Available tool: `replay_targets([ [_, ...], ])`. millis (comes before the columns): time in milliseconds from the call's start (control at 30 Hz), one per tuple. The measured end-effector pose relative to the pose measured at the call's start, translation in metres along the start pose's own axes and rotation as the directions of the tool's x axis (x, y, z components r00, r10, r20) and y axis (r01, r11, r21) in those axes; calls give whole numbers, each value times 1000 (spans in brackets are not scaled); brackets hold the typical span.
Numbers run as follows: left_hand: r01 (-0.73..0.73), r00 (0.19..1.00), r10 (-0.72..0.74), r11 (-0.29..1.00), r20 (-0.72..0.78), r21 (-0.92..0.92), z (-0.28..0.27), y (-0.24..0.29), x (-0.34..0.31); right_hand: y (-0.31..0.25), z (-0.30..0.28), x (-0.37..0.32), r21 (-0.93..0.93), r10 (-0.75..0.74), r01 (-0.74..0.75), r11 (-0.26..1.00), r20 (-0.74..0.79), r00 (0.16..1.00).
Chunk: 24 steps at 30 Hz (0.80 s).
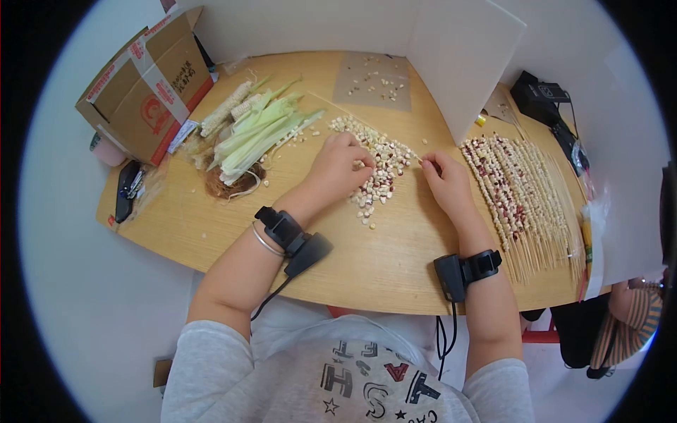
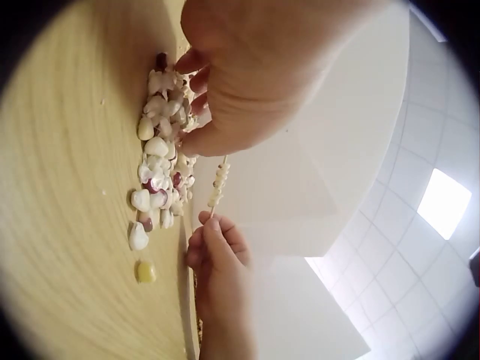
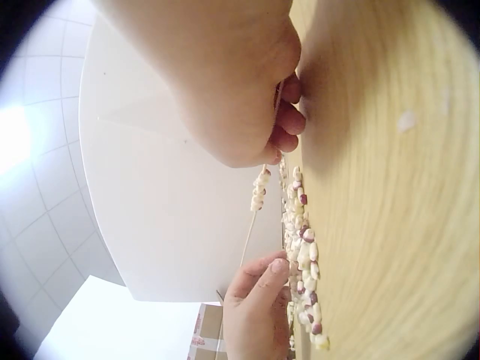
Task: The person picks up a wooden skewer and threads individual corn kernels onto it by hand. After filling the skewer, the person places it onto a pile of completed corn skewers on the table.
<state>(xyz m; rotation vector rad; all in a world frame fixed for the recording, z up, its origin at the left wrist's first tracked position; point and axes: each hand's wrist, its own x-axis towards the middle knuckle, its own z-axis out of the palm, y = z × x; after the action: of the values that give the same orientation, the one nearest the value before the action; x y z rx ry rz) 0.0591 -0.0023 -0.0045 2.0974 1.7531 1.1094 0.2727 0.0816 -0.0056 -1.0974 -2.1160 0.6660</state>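
Note:
Loose white and dark red corn kernels (image 1: pixel 384 166) lie in a pile on the table. My left hand (image 1: pixel 337 168) is at the pile's left side, its bent fingers touching kernels and its thumb apart from them; whether a kernel is between the fingertips is hidden. To the right of the pile, my right hand (image 1: pixel 449 185) pinches a thin wooden skewer. Several kernels (image 3: pixel 259 191) are threaded on the skewer (image 3: pixel 247 238) close to that hand, and its bare length runs toward the left hand. The left wrist view also shows the threaded kernels (image 2: pixel 218 187) above the right fingertips.
Filled corn skewers (image 1: pixel 511 187) lie in a row at the right. Corn husks (image 1: pixel 257 134) and cobs are at the left, beside a cardboard box (image 1: pixel 151 88) and a black stapler (image 1: pixel 127 190). A white panel (image 1: pixel 469 63) stands behind the right hand. Another person's striped sleeve (image 1: pixel 627 331) shows at lower right.

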Motion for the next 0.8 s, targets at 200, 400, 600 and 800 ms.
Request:
replay_targets([
  [200, 314, 948, -315, 891, 52, -327, -4, -2, 5, 1, 0, -1, -2, -11, 11, 1000, -4, 1000],
  [400, 358, 900, -425, 604, 92, -712, -11, -3, 7, 1, -1, 0, -4, -9, 9, 1000, 8, 1000],
  [600, 390, 835, -534, 399, 136, -830, -17, -17, 8, 2, -2, 2, -28, -9, 9, 1000, 2, 1000],
  [800, 372, 807, -571, 297, 149, -879, -20, -24, 9, 0, -8, 2, -39, -24, 24, 999, 5, 1000],
])
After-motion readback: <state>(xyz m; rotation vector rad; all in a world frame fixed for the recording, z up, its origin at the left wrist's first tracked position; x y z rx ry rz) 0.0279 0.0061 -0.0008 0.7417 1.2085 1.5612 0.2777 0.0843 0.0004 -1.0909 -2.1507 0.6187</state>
